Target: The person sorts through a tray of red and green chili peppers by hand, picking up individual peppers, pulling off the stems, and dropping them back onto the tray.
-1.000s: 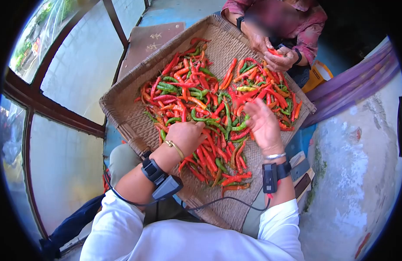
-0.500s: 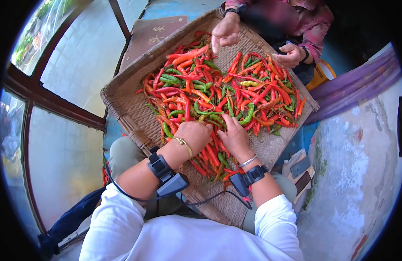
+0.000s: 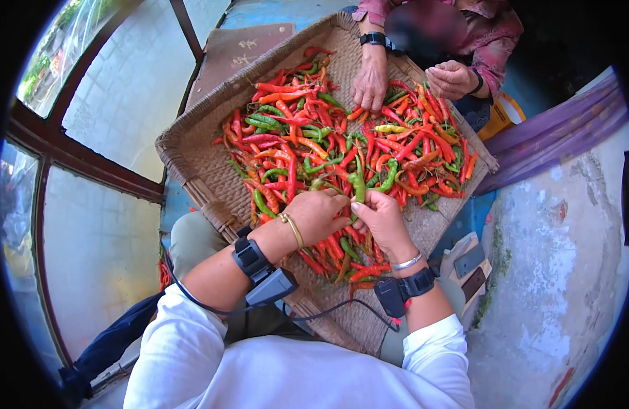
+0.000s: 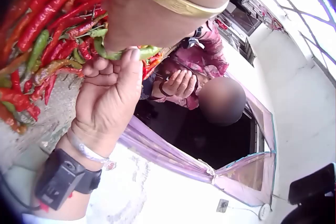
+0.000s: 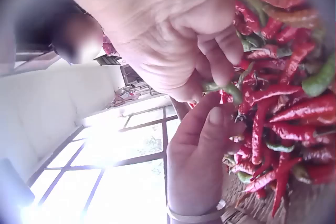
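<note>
My right hand [image 3: 382,223] pinches a curved green chili pepper [image 3: 358,186] between thumb and fingers, above the near part of the heap. In the left wrist view the thumb [image 4: 134,56] presses against the same pepper. Close beside it, my left hand [image 3: 309,219] is low over the chilies, back upward. The right wrist view has that hand's fingertips [image 5: 211,99] right at the green pepper; I cannot tell whether they grip it. Red, orange and green chili peppers [image 3: 280,153] fill much of the square woven tray [image 3: 198,178].
Opposite me, another person in a pink patterned shirt [image 3: 495,41] reaches one hand [image 3: 370,85] down into the chilies. That person's other hand [image 3: 452,80] is over the tray's far right side. Two phones [image 3: 470,260] lie by my right knee. Windows [image 3: 117,102] stand on the left.
My right hand has come from the right side of the heap to beside my left hand and lifted a green chili. The other person's hands have separated, one now down in the heap.
</note>
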### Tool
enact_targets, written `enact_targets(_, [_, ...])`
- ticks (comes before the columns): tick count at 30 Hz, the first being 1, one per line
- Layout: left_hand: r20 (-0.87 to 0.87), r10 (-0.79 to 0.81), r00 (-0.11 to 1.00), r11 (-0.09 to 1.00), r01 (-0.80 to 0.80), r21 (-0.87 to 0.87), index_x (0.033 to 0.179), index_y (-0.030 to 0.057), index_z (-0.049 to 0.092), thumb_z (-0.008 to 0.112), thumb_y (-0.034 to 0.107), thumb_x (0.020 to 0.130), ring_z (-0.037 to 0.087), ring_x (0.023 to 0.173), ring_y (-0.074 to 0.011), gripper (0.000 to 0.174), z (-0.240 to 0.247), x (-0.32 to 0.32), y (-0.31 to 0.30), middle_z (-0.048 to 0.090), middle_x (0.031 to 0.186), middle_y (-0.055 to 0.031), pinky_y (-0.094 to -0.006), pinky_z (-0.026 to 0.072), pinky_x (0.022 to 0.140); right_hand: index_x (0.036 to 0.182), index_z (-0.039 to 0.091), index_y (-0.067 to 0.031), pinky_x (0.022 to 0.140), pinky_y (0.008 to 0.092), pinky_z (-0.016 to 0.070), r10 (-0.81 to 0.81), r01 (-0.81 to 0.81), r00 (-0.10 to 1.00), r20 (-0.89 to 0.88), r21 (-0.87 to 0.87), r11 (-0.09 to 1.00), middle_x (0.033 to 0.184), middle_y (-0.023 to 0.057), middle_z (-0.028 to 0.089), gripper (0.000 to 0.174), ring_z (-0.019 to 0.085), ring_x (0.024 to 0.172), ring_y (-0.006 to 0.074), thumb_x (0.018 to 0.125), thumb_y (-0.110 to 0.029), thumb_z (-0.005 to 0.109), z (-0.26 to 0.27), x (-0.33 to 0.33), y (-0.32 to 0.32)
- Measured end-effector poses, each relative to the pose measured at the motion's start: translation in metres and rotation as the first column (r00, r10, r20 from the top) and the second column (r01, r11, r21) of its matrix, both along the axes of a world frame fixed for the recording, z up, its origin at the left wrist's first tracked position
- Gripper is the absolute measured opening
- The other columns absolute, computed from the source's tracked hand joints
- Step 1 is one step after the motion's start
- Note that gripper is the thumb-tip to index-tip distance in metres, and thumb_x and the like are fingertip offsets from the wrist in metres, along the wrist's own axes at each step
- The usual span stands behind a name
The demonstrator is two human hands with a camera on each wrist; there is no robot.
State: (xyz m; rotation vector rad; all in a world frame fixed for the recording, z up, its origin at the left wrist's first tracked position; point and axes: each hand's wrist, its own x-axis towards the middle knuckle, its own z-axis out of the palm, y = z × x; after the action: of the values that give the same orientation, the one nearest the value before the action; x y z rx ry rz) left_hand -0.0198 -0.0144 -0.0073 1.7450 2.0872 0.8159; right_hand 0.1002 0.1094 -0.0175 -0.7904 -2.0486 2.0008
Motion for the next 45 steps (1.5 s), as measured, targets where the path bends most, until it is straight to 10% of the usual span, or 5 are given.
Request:
enact_targets(11, [0.268, -0.043, 0.962, 0.999, 0.043, 0.005, 0.086, 0.0033, 0.058, 0.058, 0.016, 0.077, 0.059, 0.067, -0.0293, 0.016, 0.005, 0.002, 0.004, 0.06, 0.071, -0.0139, -0.0363, 0.0464, 0.059, 0.093, 0.054, -0.0053, 0.043, 0.0164, 0.0422, -0.322, 0.237, 0.936, -0.145, -0.417, 0.878, 0.07, 0.0003, 0.056, 0.013, 0.051, 0.049, 0.005, 0.083, -0.013, 0.051, 0.018, 0.014, 0.016])
enact_targets(23, [0.381, 0.153, 0.912, 0.978, -0.194, 0.073, 0.097, -0.0005, 0.056, 0.06, 0.008, 0.078, 0.058, 0.062, -0.0126, 0.021, 0.012, -0.011, 0.005, 0.06, 0.074, -0.0088, -0.0257, 0.0467, 0.057, 0.086, 0.055, -0.0039, 0.042, 0.0175, 0.0388, 0.334, -0.297, 0.902, 0.274, -0.169, 0.94, 0.067, 0.0039, 0.058, 0.014, 0.052, 0.049, 0.0062, 0.083, -0.017, 0.053, 0.017, 0.007, 0.027])
enact_targets(27, [0.204, 0.242, 0.948, 0.967, -0.254, 0.031, 0.093, 0.002, 0.057, 0.061, 0.011, 0.076, 0.059, 0.064, -0.0189, 0.02, 0.015, -0.019, 0.001, 0.06, 0.075, -0.0123, -0.0298, 0.0473, 0.056, 0.108, 0.051, -0.0017, 0.049, 0.0203, 0.0463, -0.416, 0.265, 0.876, -0.242, -0.48, 0.836, 0.081, 0.0089, 0.061, 0.027, 0.058, 0.061, 0.0101, 0.085, -0.015, 0.051, 0.02, -0.001, 0.048])
enact_targets(35, [-0.278, 0.159, 0.947, 0.949, -0.224, -0.222, 0.095, 0.0062, 0.055, 0.057, 0.021, 0.076, 0.06, 0.075, -0.0257, 0.024, 0.0, -0.011, 0.007, 0.056, 0.096, -0.0098, -0.038, 0.049, 0.06, 0.088, 0.061, -0.0047, 0.059, 0.0333, 0.048, 0.15, -0.218, 0.974, 0.173, 0.503, 0.836, 0.067, 0.0103, 0.062, 0.019, 0.061, 0.063, 0.0228, 0.072, -0.016, 0.062, -0.022, 0.005, 0.005])
enact_targets(45, [-0.438, 0.004, 0.899, 0.912, -0.183, -0.367, 0.087, 0.0069, 0.058, 0.052, 0.019, 0.077, 0.06, 0.072, -0.0242, 0.017, -0.026, -0.011, 0.01, 0.054, 0.089, -0.0082, -0.0368, 0.0496, 0.058, 0.086, 0.06, -0.0067, 0.061, 0.0393, 0.0467, -0.029, -0.089, 0.987, 0.155, 0.702, 0.706, 0.07, 0.0131, 0.061, 0.018, 0.059, 0.069, 0.0299, 0.071, -0.016, 0.063, -0.032, -0.008, -0.003])
